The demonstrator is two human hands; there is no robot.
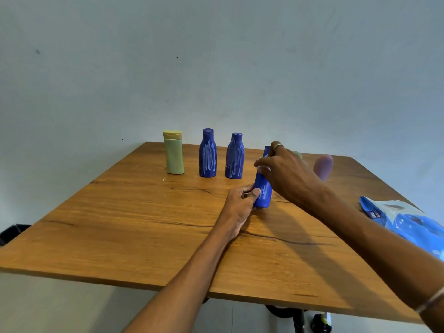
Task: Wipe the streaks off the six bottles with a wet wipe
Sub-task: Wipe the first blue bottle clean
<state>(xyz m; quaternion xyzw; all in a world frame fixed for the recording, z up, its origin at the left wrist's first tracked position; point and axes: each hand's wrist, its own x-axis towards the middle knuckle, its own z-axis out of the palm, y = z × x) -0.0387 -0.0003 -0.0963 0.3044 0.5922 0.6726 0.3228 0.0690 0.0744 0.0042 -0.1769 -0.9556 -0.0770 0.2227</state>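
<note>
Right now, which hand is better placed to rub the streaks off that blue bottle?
The right hand: it sits over the held bottle with something white at its fingertips, while the left hand grips the base.

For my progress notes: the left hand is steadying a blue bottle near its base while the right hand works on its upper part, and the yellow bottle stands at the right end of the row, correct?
Not quite. In the head view the yellow bottle stands at the left end of the row, not the right. The rest holds: the left hand grips the blue bottle near its base and the right hand works on its upper part.
</note>
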